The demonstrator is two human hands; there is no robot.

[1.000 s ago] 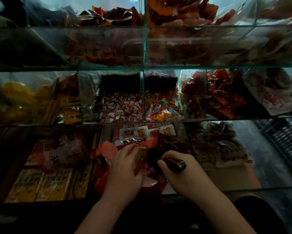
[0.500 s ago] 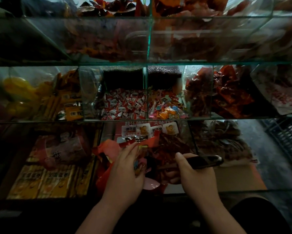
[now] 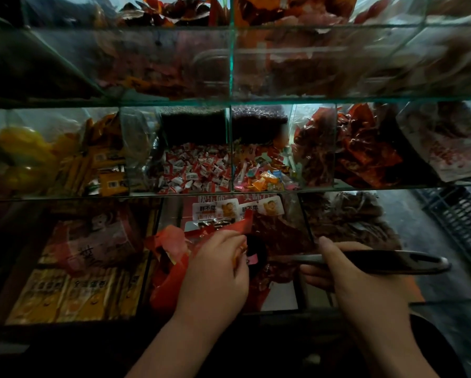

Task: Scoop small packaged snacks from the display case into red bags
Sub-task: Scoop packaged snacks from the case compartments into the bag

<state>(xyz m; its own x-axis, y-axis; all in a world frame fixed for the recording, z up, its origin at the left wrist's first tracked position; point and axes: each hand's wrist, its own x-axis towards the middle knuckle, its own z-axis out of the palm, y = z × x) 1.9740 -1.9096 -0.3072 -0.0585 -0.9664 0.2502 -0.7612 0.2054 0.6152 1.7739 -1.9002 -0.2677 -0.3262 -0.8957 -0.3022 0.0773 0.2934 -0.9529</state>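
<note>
Head view, one scoop (image 3: pixel 398 261), one red bag (image 3: pixel 169 282)

Two hands, left (image 3: pixel 215 274) and right (image 3: pixel 365 287); one scoop (image 3: pixel 392 261), one red bag (image 3: pixel 171 279), two white labels (image 3: pixel 215 210)

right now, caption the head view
Left hand holds a red bag; right hand grips a dark scoop at the snack case.

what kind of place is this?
Most likely a pick-and-mix snack shop counter: a glass display case split into compartments, bins of loose wrapped candies, and the right hand holding a scoop while the left hand holds a red bag.
</note>
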